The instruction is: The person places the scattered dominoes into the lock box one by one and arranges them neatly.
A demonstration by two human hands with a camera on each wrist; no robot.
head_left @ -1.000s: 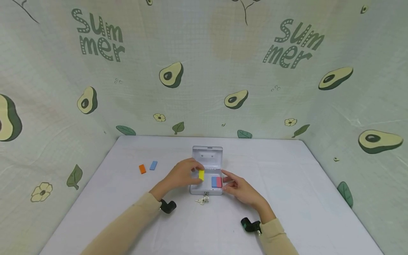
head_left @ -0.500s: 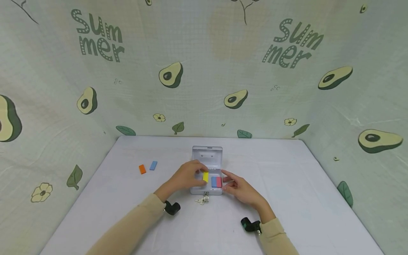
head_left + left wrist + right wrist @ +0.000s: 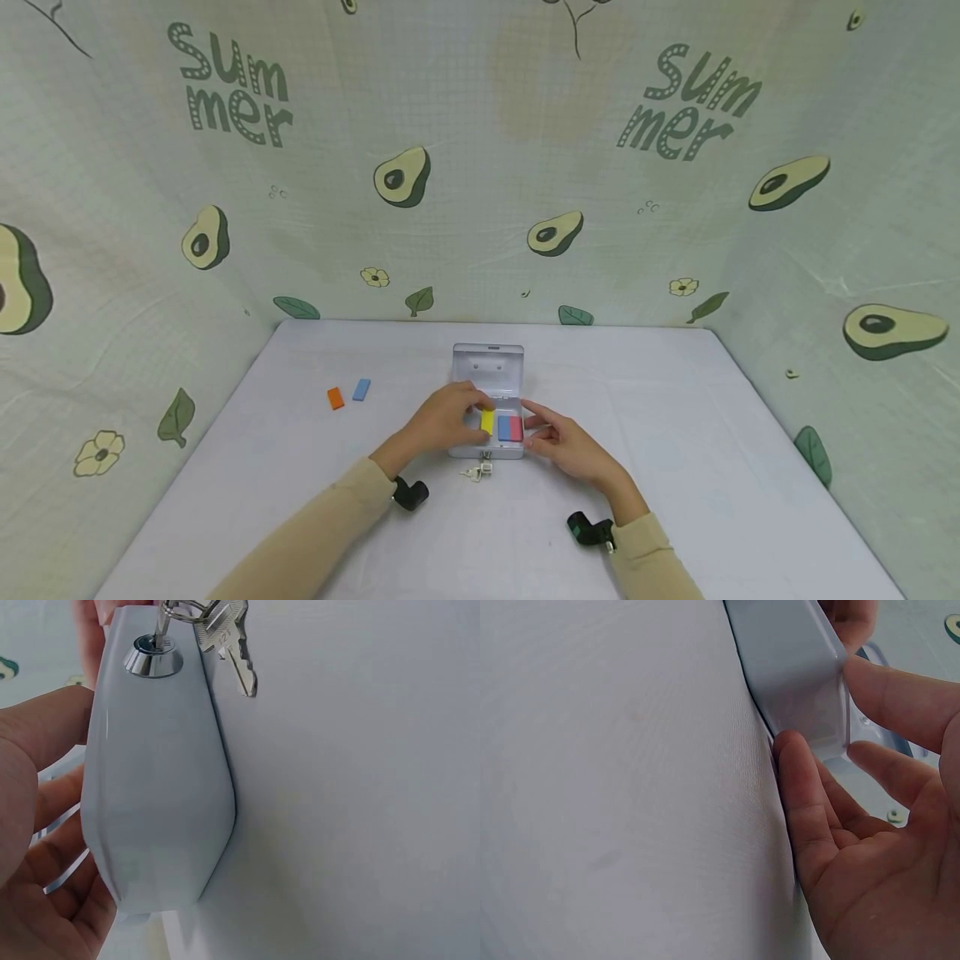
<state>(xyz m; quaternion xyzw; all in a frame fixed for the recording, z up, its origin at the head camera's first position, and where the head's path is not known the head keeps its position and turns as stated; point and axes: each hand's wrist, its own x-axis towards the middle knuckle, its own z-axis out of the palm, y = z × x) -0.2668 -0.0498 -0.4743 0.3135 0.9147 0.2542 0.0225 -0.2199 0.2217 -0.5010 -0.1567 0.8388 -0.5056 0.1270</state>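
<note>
An open grey cash box (image 3: 465, 454) stands mid-table, lid (image 3: 487, 360) raised at the back. Inside, a blue block (image 3: 503, 428) and a pink block (image 3: 516, 428) lie side by side at the right. My left hand (image 3: 442, 421) pinches a yellow block (image 3: 487, 422) between thumb and fingers, within the box just left of the blue one. My right hand (image 3: 566, 448) rests against the box's right side, thumb and fingertips touching its rim and wall. In the left wrist view the box's front wall (image 3: 157, 772) hides the blocks; the right wrist view shows the right hand (image 3: 885, 847) at the box corner.
Keys (image 3: 472, 473) hang from the lock at the box's front. On the table's left lie an orange block (image 3: 335, 398) and a light blue block (image 3: 362, 389). A white cloth covers the table (image 3: 637, 375), and printed fabric walls (image 3: 480, 275) surround it.
My left hand has moved right and slightly toward me, bringing the yellow block closer to the blue block. The right hand has stayed at the box's side.
</note>
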